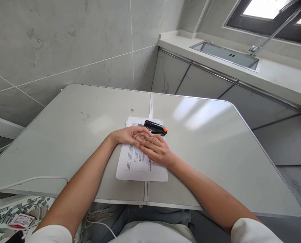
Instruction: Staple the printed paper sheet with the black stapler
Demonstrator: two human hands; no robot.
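Printed paper sheets lie on the table in front of me. A black stapler with an orange tip rests on their upper part, just beyond my hands. My left hand is palm-inward over the paper, its fingers loosely curved and apart. From the other side, my right hand reaches in with stretched fingers that touch the left hand's fingers. I see nothing held in either hand. The hands cover part of the text and the stapler's near side.
Small metal bits like loose staples are scattered on the folding table at left; a small grey piece lies behind the paper. A white cable crosses the left edge. A counter with a sink stands at back right.
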